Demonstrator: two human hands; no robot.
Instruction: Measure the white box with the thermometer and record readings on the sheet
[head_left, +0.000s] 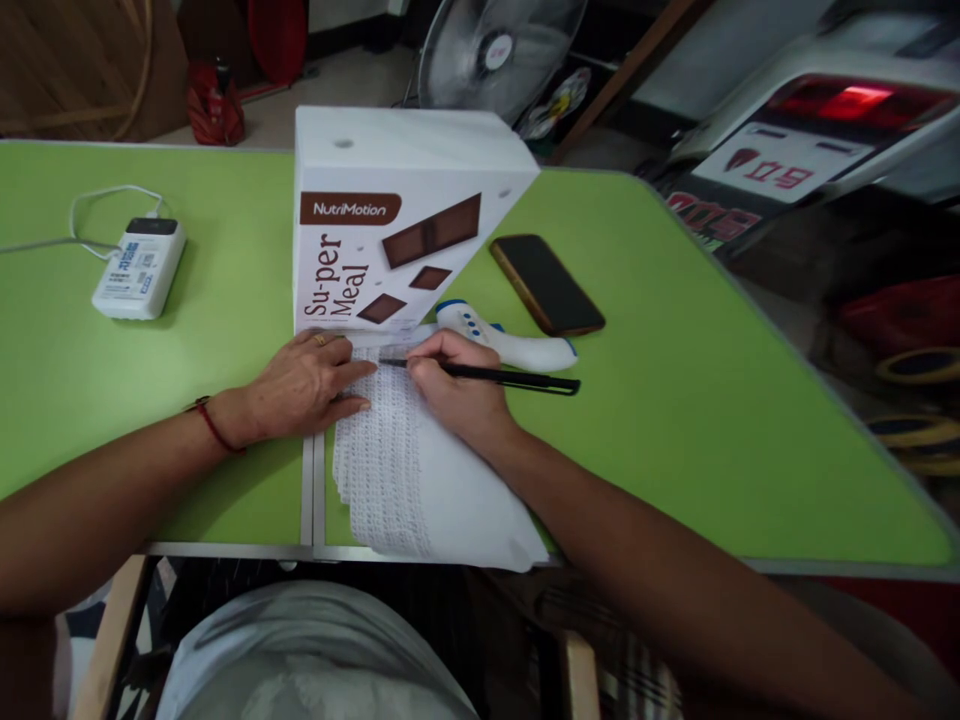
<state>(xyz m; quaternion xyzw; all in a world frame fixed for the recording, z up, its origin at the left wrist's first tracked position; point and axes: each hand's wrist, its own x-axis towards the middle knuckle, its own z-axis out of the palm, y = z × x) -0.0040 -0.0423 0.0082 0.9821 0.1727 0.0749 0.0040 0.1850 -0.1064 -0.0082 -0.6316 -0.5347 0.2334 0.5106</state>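
A sheet of paper [465,500], with rows of handwriting over its left part, lies on the green table and reaches its front edge. My right hand [465,390] is closed around a black pen [517,379], its tip on the upper part of the sheet. My left hand [307,385] lies flat with fingers stretched out, its fingertips touching the paper's upper left edge. Just beyond both hands stands a white NutriMotion box [405,230]. A white and blue infrared thermometer [525,350] lies beside my right hand, partly hidden by it.
A phone [547,283] lies right of the box on the green table [712,420]. At the left sits a white power bank [142,270] with a cable. Behind the table are a fan [495,50] and, at the right, a scooter's rear [825,130].
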